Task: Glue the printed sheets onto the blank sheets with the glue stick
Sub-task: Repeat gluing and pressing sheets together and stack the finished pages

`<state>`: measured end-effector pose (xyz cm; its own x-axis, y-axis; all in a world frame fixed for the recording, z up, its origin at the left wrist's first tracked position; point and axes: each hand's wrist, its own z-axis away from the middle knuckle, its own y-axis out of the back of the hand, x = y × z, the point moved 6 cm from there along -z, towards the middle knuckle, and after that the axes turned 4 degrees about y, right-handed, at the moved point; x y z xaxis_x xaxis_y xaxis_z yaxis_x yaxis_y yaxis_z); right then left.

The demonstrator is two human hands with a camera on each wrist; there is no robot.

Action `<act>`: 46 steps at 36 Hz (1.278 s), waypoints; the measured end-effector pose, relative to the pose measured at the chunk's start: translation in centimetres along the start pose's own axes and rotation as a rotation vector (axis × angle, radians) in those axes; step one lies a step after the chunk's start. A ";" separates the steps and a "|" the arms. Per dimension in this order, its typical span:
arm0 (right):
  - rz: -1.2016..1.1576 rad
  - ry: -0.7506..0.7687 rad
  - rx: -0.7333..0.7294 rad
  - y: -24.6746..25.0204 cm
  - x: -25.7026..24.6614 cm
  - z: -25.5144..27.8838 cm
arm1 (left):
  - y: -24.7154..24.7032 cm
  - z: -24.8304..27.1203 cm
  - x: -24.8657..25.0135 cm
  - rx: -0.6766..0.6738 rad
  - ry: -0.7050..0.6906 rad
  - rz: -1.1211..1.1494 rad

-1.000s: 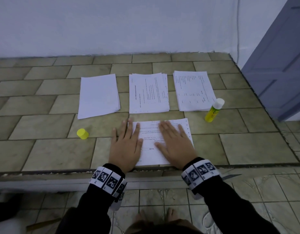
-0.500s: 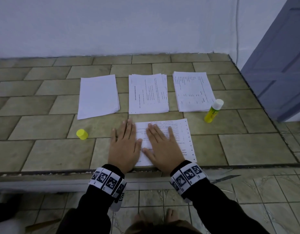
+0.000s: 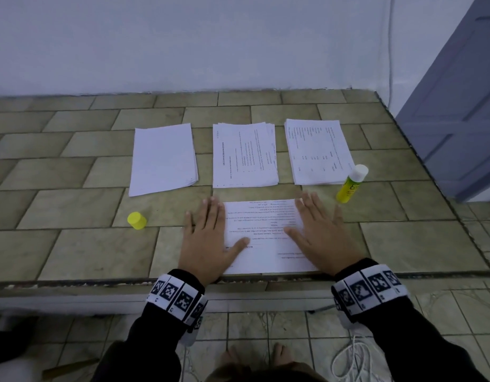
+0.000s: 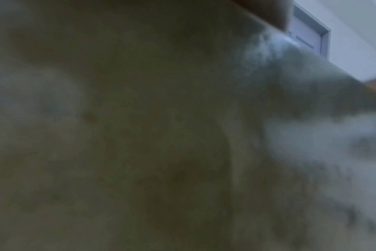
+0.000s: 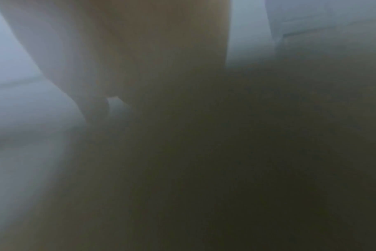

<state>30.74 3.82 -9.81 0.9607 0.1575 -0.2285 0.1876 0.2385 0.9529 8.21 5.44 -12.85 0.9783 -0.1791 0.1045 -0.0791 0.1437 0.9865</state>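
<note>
Printed sheet lies flat near the lower centre of the head view, at the near edge of the tiled table, and you have both hands on it. Your left hand lies palm down over the sheet's left edge, fingers straight and slightly spread, the thumb reaching onto the print. Your right hand lies flat over the right edge, fingers straight and spread, gripping nothing.

Above, across the middle of the frame, sit three piles: a blank stack at the left, a printed stack in the centre, and another printed stack at the right. The glue stick lies tilted just beside that right pile's lower right corner, near your right fingertips but apart from them. Its yellow cap rests alone on the tiles at centre left, well apart from the stick.

Both wrist views are dark and blurred; the pale patches there are probably paper.
</note>
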 end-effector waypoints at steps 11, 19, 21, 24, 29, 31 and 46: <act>-0.032 0.105 -0.039 3.3 -1.8 -2.0 | 0.2 0.1 -0.1 -0.007 -0.050 -0.002; 0.175 0.067 -0.025 3.7 -1.2 -3.4 | 0.3 0.3 0.1 0.022 -0.063 -0.004; 0.134 0.044 -0.039 3.9 -0.8 -3.7 | 0.3 0.3 0.0 0.019 -0.047 0.003; -0.001 0.026 -0.078 4.5 -0.5 -3.7 | 0.7 0.4 -0.1 0.069 -0.030 0.101; -0.274 -0.004 0.037 7.4 0.6 -3.6 | 1.5 0.8 -0.5 0.208 -0.020 0.358; -0.374 -0.025 0.123 8.3 1.2 -4.0 | 1.5 0.9 -0.6 0.252 -0.025 0.392; -0.906 -0.250 0.430 8.0 0.6 -11.1 | 0.9 0.5 -0.4 0.254 -0.018 0.237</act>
<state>30.50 16.47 -4.57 0.4280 -0.1264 -0.8949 0.8721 -0.2019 0.4457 7.66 5.16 -11.93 0.9235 -0.1876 0.3345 -0.3512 -0.0633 0.9342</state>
